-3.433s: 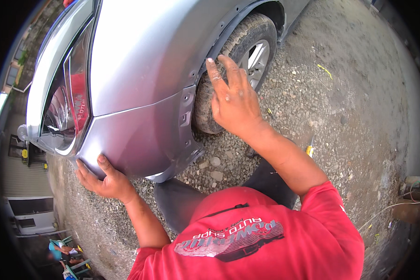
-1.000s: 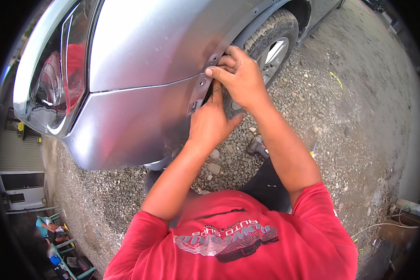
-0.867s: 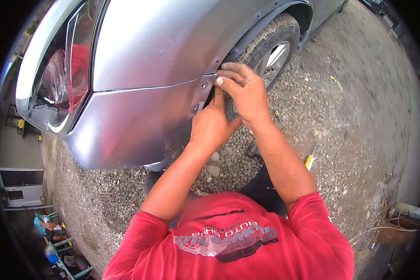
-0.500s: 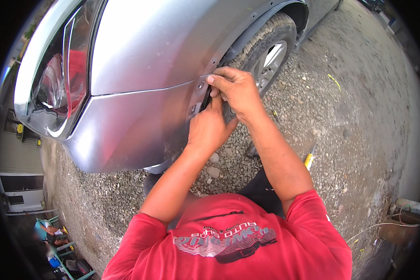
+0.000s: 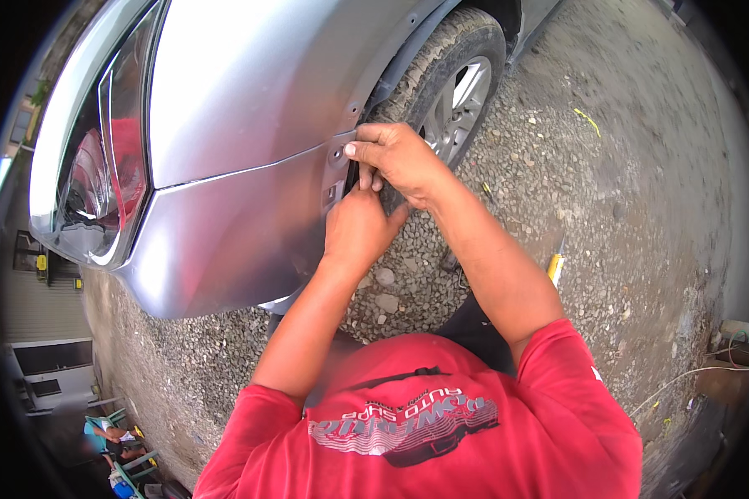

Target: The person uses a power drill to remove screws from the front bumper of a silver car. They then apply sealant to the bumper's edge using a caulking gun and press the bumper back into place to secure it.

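The silver bumper [image 5: 225, 233] meets the silver fender [image 5: 250, 91] along a seam that runs to the wheel arch. My right hand [image 5: 399, 162] pinches the bumper's rear edge at this seam, its thumb beside a small hole and its other fingers curled behind. Just below, my left hand [image 5: 358, 229] reaches up against the same edge. Its thumb sticks out to the right, away from the fingers, whose tips are hidden at the gap. Any small fastener between the hands is too hidden to make out.
A tyre and alloy wheel [image 5: 458, 100] stand just beyond my hands. The headlight [image 5: 100, 183] is at the left. A yellow-handled tool [image 5: 555, 268] lies on the gravel [image 5: 508, 191] right of my right arm. A person [image 5: 108, 437] is at the lower left.
The view has shifted, so the car and hands appear slightly further left. Both hands stay at the bumper edge, with the left hand a little lower against it.
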Tool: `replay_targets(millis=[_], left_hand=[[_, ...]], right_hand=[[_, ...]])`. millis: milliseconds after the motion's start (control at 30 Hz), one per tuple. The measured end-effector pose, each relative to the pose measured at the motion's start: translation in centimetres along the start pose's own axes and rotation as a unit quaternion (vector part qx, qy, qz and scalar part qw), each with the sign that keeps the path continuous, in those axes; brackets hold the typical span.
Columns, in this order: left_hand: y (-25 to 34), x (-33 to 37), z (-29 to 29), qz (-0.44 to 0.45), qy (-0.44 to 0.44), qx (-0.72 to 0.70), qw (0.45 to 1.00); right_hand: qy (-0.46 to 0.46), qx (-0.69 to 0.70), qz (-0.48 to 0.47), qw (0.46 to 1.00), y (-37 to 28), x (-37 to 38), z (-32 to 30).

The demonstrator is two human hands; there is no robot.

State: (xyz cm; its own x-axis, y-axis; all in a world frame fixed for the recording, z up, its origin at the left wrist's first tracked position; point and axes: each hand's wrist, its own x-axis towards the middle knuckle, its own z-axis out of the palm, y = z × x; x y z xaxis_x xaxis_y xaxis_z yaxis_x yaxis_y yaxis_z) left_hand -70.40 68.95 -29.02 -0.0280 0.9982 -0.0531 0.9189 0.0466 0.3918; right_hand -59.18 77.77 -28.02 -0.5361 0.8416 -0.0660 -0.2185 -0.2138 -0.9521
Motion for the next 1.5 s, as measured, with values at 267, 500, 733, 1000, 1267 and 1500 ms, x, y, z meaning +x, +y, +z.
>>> replay_targets(millis=[267,500,733,1000,1267,1500], left_hand=[[-0.2,0.4,0.3,-0.001,-0.004,-0.003,1.000],[-0.1,0.1,0.7,-0.007,0.004,-0.004,1.000],[-0.8,-4.1,-2.3,0.067,0.058,-0.066,0.994],[-7.9,-15.5,-11.3,0.189,0.459,0.050,0.866],[-14.6,-14.1,-13.8,-0.026,0.585,0.189,0.788],[-14.2,-13.5,-13.7,-0.062,0.587,0.160,0.791]], right_hand=[[-0.008,-0.063,-0.027,0.998,0.4,0.2,-0.1],[-0.013,-0.078,-0.048,0.996,1.1,0.5,-0.4],[0.004,-0.193,-0.102,0.976,1.3,0.9,-1.2],[0.007,-0.188,-0.067,0.980,-0.8,-0.4,-0.4],[-0.007,-0.183,-0.049,0.982,-1.0,-0.4,0.0],[0.023,-0.318,-0.110,0.941,-1.1,-0.6,-0.2]])
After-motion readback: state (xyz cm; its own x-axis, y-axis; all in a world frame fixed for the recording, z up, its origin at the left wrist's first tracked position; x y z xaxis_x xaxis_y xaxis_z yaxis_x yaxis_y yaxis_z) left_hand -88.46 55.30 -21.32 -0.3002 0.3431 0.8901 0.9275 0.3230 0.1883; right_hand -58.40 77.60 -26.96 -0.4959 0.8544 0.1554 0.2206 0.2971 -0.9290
